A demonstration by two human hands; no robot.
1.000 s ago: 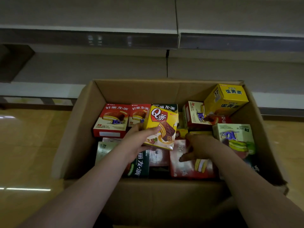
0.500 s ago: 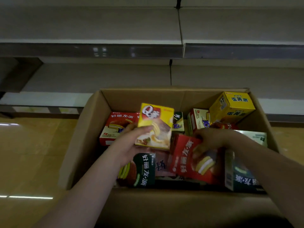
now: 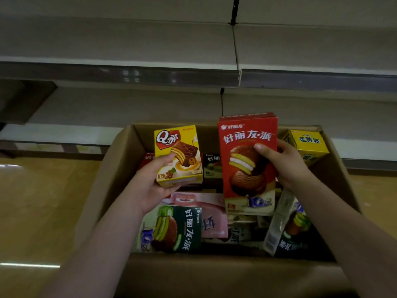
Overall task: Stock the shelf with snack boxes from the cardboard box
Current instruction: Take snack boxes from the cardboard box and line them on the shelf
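At far left lies a glossy tan floor (image 3: 43,211) bearing streaks of reflected light. Above and behind it run the grey tiers of the shelf (image 3: 120,69), which span the full width of the view. The open cardboard box (image 3: 101,190) stands on the floor just before the lowest tier. The left hand (image 3: 150,186) rises over the left half of the box; its grip is closed round the lower left corner of a small yellow snack box (image 3: 178,155), thumb across the printed front and fingers beneath, so that the package is held upright above the contents. Below this hand a dark green snack box (image 3: 171,229) lies flat near the front wall, with a pink box (image 3: 206,214) just beside it and partly under it. A small dark box (image 3: 212,166) stands between the two lifted packages, deeper in the carton. Right of centre, a tall red snack box (image 3: 249,164) is held upright, its top reaching above the rear rim of the carton. The right hand (image 3: 285,164) holds it by the right edge: the grip is closed, thumb pressed on the front face and fingers wrapped behind. Below that wrist a green-and-white box (image 3: 285,226) leans on edge. In the rear right corner a yellow cube-like box (image 3: 309,145) rests tilted against the carton wall.
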